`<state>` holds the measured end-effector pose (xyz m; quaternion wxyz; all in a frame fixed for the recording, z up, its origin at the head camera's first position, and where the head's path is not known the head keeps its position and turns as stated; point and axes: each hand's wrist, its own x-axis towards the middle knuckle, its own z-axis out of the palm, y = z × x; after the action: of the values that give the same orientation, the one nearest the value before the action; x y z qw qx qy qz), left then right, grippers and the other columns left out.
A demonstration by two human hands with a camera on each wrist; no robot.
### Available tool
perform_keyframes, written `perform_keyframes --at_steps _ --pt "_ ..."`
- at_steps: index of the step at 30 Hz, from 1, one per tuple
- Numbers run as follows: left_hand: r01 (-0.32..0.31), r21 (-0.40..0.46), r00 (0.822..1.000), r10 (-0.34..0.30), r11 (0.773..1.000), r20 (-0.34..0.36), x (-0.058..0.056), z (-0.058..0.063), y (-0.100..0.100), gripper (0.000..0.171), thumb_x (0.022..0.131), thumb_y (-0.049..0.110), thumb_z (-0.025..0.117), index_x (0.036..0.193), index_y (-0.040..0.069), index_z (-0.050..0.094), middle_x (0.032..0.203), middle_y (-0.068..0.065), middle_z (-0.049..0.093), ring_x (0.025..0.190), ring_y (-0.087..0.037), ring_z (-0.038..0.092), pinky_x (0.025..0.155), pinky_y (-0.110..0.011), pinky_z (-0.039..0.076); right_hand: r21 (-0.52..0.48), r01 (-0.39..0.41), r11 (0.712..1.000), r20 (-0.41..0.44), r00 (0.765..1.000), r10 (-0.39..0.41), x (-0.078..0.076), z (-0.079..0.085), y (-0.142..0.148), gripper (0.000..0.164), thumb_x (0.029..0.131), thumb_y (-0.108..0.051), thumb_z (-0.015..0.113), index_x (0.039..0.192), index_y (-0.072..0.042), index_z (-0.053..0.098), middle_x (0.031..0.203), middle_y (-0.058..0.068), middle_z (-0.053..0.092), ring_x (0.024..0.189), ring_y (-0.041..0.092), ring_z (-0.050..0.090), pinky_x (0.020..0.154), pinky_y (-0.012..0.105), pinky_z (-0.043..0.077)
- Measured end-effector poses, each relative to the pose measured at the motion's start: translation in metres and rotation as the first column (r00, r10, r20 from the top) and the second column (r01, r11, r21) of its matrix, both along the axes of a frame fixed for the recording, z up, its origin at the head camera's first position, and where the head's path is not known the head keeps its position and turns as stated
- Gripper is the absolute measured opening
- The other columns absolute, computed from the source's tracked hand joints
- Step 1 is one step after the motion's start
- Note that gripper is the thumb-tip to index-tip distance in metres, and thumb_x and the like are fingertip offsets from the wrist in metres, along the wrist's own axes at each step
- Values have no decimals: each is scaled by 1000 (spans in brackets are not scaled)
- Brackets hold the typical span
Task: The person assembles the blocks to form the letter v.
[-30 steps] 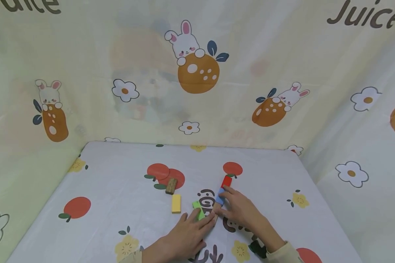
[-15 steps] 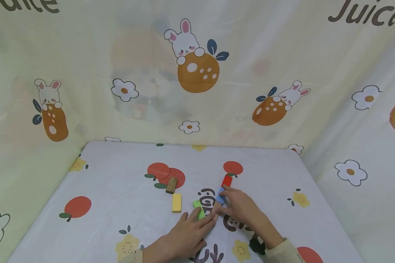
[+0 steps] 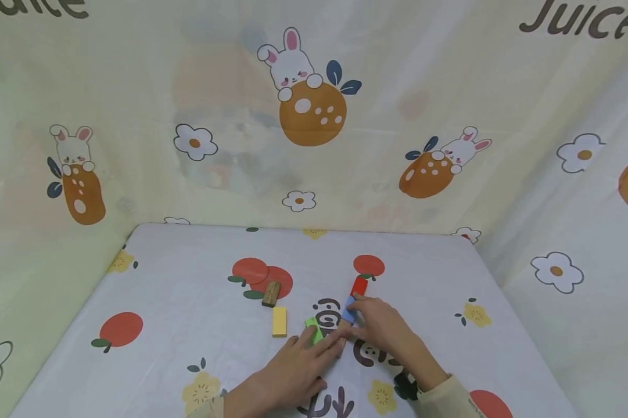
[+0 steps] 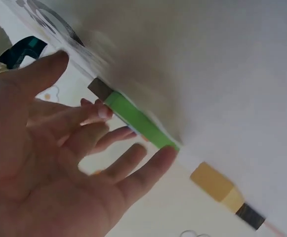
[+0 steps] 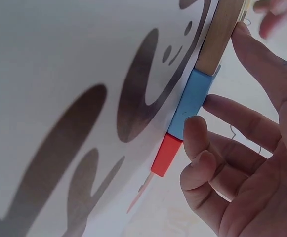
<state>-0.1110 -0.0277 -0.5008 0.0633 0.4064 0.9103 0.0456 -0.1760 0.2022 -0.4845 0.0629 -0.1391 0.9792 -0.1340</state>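
A straight row of blocks runs up the table in the head view: a natural wood block (image 5: 221,42), a blue block (image 5: 190,104) and a red block (image 3: 359,285) at the far end. My right hand (image 3: 384,328) lies along the row's right side, its thumb tip at the wood block and fingertips by the blue one. Left of the row sits a green block (image 3: 314,330). My left hand (image 3: 295,371) spreads over its near end, one fingertip against the green block in the left wrist view. Other left fingers reach toward the wood block, partly hiding it.
Left of the green block lies a yellow block (image 3: 279,322), with a dark brown wood-grain block (image 3: 271,294) just behind it. A printed white cloth (image 3: 178,302) covers the table, and a patterned curtain (image 3: 230,87) rises behind.
The left fingers near the wood block have shifted slightly away from the person, toward the right thumb. The right hand and the blocks stay nearly in place; the head view shifts a little.
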Motion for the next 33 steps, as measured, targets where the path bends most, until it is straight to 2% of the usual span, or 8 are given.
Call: perform_keyframes --at_steps 7,12,17,21,24,25,28,33 --pt "-62 171 998 58 983 27 -13 8 -10 65 102 36 70 160 24 46 165 5 50 130 -17 54 103 -29 56 11 -9 1000 -13 1000 9 -2 0 -1 67 78 -49 92 127 -6 76 141 14 72 128 36 69 104 53 59" --pt "-142 204 990 135 969 47 -19 18 -21 56 98 31 76 150 18 60 153 2 63 112 -14 55 93 -26 56 14 -9 1000 0 1000 9 -2 2 -1 66 77 -46 93 126 -5 76 140 15 72 125 35 71 102 52 60" --pt "-229 214 973 215 950 86 -26 21 -35 55 94 27 81 145 15 65 149 -1 66 112 -17 55 92 -31 55 25 6 1000 21 1000 -6 -1 3 -2 66 78 -47 93 126 -6 77 139 13 73 124 34 70 102 52 59" --pt "-300 260 950 262 918 172 -32 23 -49 55 92 22 82 143 11 66 149 -6 66 132 -27 60 113 -46 52 16 21 1000 33 999 -22 0 3 -4 66 77 -46 93 126 -6 77 139 12 73 124 34 70 102 52 60" --pt "-354 292 928 295 888 229 -35 26 -59 56 90 17 84 142 9 67 148 -9 66 141 -34 57 118 -54 48 9 28 1000 32 999 -29 0 3 -4 66 77 -46 94 126 -5 77 140 13 72 126 34 70 102 52 60" --pt "-373 294 919 308 880 244 -36 26 -61 56 89 16 84 142 9 67 148 -9 66 140 -35 57 117 -54 49 8 30 1000 31 999 -30 1 3 -4 66 77 -46 94 126 -5 77 141 13 72 126 35 69 103 52 59" --pt "-396 302 910 327 867 253 -39 24 -65 55 86 12 86 138 7 69 144 -11 69 134 -35 59 113 -53 52 9 35 999 30 999 -35 1 2 -4 65 77 -46 94 126 -6 77 139 12 73 126 34 70 103 52 59" --pt "-398 304 909 326 866 260 -41 18 -70 54 83 8 88 134 4 71 139 -12 72 129 -34 61 116 -55 48 12 36 999 35 999 -37 1 1 -3 67 77 -47 93 127 -7 77 141 12 72 128 35 69 104 52 59"
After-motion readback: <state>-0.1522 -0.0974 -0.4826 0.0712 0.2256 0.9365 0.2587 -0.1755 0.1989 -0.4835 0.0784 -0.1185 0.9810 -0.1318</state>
